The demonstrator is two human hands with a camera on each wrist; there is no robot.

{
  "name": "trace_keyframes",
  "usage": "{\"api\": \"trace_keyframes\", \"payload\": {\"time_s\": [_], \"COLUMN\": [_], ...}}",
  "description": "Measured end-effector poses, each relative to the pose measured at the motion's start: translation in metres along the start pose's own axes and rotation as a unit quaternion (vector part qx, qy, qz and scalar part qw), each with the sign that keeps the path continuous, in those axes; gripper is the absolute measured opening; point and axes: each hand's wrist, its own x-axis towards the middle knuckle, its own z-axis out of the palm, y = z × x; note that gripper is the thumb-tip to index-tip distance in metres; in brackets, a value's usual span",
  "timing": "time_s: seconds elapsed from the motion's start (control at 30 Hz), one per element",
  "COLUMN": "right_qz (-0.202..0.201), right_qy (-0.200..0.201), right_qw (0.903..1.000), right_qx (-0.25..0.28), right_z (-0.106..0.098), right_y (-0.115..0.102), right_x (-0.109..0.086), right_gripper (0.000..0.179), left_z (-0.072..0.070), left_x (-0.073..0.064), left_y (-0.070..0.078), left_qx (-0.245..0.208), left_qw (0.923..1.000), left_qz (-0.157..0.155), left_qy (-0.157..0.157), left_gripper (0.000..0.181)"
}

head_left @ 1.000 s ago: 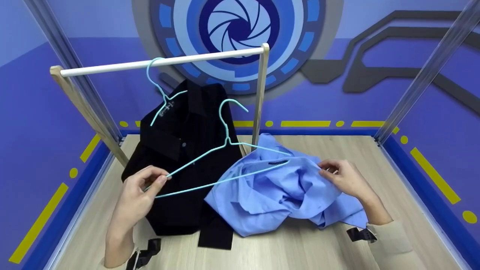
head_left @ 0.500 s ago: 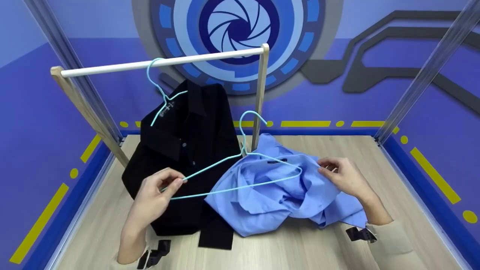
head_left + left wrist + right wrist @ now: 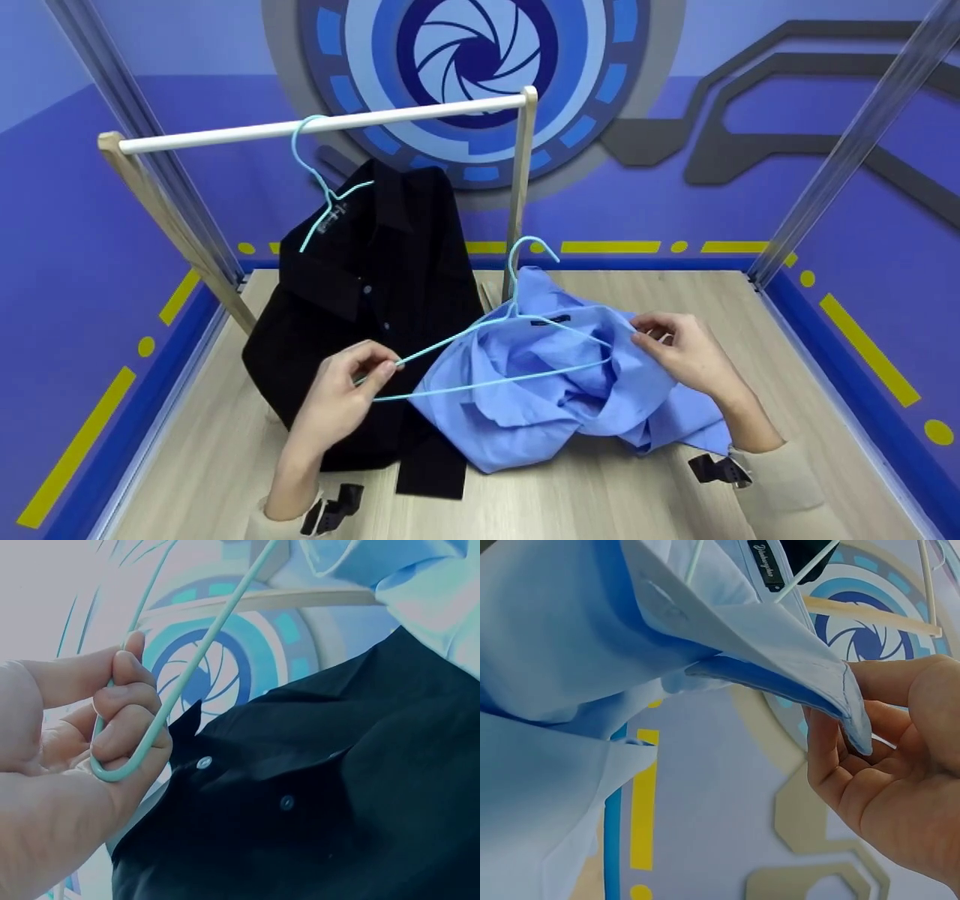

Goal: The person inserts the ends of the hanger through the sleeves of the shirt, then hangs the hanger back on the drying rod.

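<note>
My left hand (image 3: 341, 390) pinches the left corner of a mint-green clothes hanger (image 3: 450, 337), fingers curled round the wire in the left wrist view. The hanger's hook points up, and its right end lies inside the neck opening of a light-blue shirt (image 3: 525, 435). With my right hand (image 3: 686, 356) I pinch the collar edge of that shirt; in the right wrist view the collar tip (image 3: 855, 709) sits between thumb and fingers. The blue shirt is bunched up, its dark label showing at the neck. Behind my left hand is a black shirt (image 3: 405, 247) on a second mint hanger (image 3: 322, 187).
A clothes rack stands at the back left, with a white rail (image 3: 225, 136) and wooden posts (image 3: 176, 225). The second hanger hooks over the rail. Everything stands on a light wooden table (image 3: 585, 502), enclosed by blue and purple walls (image 3: 825, 210).
My left hand has moved right and slightly down with the hanger, whose right end has gone farther into the blue shirt's neck. The right hand stays nearly still on the collar.
</note>
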Motion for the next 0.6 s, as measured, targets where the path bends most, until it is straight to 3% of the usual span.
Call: {"api": "trace_keyframes", "payload": {"time_s": [0.6], "right_qz": [-0.011], "right_qy": [0.002], "right_qw": [0.9999], "right_qx": [0.01], "right_z": [0.005], "right_y": [-0.013], "right_x": [0.001], "right_gripper": [0.012], "left_z": [0.037], "left_x": [0.01], "left_y": [-0.009], "left_qx": [-0.013], "left_qw": [0.9997], "left_qz": [0.018], "left_qy": [0.002], "left_gripper": [0.009]}}
